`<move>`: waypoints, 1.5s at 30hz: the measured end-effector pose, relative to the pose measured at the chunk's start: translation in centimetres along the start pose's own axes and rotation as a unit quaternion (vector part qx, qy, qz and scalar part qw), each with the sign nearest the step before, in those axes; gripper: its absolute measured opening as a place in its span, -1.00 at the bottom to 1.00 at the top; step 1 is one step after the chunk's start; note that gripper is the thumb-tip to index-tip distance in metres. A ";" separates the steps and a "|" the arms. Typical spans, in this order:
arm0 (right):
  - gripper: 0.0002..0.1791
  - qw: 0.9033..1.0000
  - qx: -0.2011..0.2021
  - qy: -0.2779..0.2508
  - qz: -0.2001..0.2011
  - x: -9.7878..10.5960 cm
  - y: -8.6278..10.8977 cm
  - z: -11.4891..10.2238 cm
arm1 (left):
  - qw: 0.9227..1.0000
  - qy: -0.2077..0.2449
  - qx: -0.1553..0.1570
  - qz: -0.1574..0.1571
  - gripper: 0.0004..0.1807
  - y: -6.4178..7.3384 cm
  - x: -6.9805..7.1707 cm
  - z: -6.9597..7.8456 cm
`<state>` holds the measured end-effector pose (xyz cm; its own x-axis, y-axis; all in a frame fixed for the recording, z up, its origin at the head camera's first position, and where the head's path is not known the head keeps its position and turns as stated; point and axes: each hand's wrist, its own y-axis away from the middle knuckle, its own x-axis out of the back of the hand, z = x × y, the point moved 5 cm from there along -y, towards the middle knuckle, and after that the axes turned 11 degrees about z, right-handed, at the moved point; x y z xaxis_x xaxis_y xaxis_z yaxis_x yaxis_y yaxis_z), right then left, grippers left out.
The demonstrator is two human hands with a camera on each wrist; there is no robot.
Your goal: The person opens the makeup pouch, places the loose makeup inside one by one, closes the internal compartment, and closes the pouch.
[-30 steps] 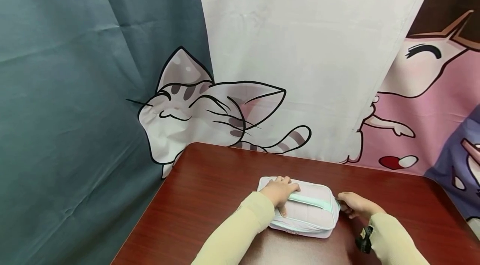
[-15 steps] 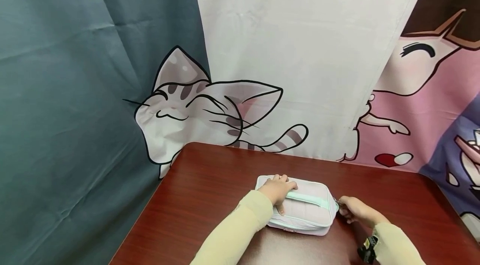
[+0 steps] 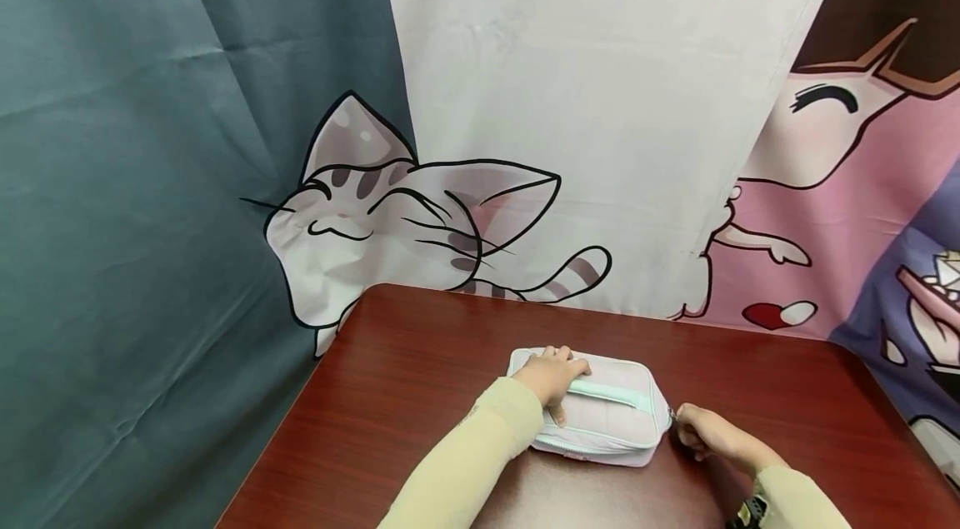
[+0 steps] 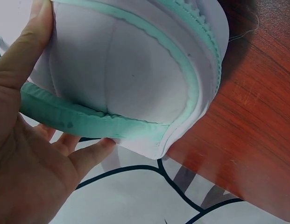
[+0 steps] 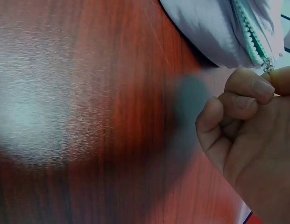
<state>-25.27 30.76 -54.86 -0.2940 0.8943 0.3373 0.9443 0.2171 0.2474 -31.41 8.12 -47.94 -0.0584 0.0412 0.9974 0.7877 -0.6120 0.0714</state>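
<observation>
A pale pink-white zippered pouch [image 3: 611,425] with mint-green trim and a mint strap handle [image 3: 611,394] lies flat on the table. My left hand [image 3: 547,379] rests spread on its left part, pressing the top. In the left wrist view, the thumb [image 4: 30,46] lies on one side of the strap and the other fingers on the far side. Past the pouch's right end, my right hand [image 3: 708,431] pinches the zipper pull, its other fingers curled. The right wrist view shows the metal slider [image 5: 267,64] at the end of the mint zipper [image 5: 250,35]; the pull is mostly covered.
The dark red wood-grain table [image 3: 420,371] reaches back to a curtain [image 3: 600,96] printed with a cartoon cat [image 3: 390,237]. A black device [image 3: 750,511] is strapped to the right wrist.
My right hand has drawn slightly right and down from the pouch, and the pouch's right end is pulled into a point. The left hand keeps its place on the pouch. The head view shifts slightly.
</observation>
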 end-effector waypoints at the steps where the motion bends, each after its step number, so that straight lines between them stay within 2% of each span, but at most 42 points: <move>1: -0.69 1.000 -0.004 0.007 0.018 -0.3 0.1 0.1 | 1.000 0.000 0.002 -0.002 -0.02 0.0 0.0 0.0; 2: -0.69 0.999 -0.006 0.016 0.034 -0.6 0.2 0.2 | 1.000 0.000 0.004 -0.004 -0.03 0.0 0.0 -0.1; 3: -0.69 0.999 -0.002 0.020 0.032 -0.7 0.3 0.2 | 1.000 0.001 0.005 -0.004 -0.03 0.1 0.0 -0.1; 7: -0.69 0.999 0.014 0.038 -0.001 -1.2 0.8 -0.4 | 1.000 0.011 0.005 -0.004 -0.04 0.2 -0.1 -0.2; 9: -0.70 0.999 0.023 0.046 -0.003 -1.6 1.2 -0.7 | 1.000 0.014 0.002 -0.001 -0.04 0.2 -0.1 -0.2; 14: -0.73 0.997 0.028 0.070 0.034 -2.4 1.9 -1.0 | 1.000 0.003 -0.004 0.000 -0.04 0.1 -0.1 -0.3; 17: -0.76 0.993 0.034 0.093 0.072 -2.6 2.1 -1.1 | 1.000 -0.003 -0.006 0.000 -0.04 0.0 -0.1 -0.4; 20: -0.78 0.982 0.040 0.131 0.132 -2.7 2.3 -1.2 | 1.000 -0.001 -0.010 -0.001 -0.04 0.0 0.0 -0.4; 23: -0.80 0.962 0.040 0.181 0.203 -2.8 2.7 -1.2 | 1.000 0.005 -0.013 -0.004 -0.03 0.0 0.0 -0.4; 26: -0.82 0.942 0.035 0.219 0.252 -3.1 3.2 -1.2 | 1.000 0.004 -0.012 -0.007 -0.04 -0.1 -0.1 -0.4; 28: -0.83 0.934 0.034 0.232 0.270 -3.6 3.6 -1.3 | 1.000 0.001 -0.013 -0.008 -0.04 -0.2 -0.2 -0.4; 31: -0.82 0.934 0.028 0.235 0.268 -4.5 4.0 -1.3 | 1.000 -0.005 -0.012 -0.008 -0.05 -0.3 -0.1 -0.4; 35: -0.80 0.939 0.037 0.223 0.258 -5.6 4.3 -1.5 | 1.000 -0.009 -0.013 -0.005 -0.04 -0.3 -0.1 -0.5; 40: -0.78 0.937 0.056 0.209 0.275 -6.1 4.8 -1.8 | 1.000 -0.001 -0.014 -0.004 -0.04 -0.2 -0.2 -0.5; 45: -0.80 0.937 0.055 0.164 0.302 -6.6 5.1 -1.7 | 1.000 0.011 -0.004 -0.002 -0.04 -0.2 -0.3 -0.4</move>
<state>-18.80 25.28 -54.33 0.2864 0.7025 0.6516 0.9575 -0.2341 -0.1685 -31.78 7.91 -48.21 -0.0749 0.0264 0.9968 0.7826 -0.6180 0.0752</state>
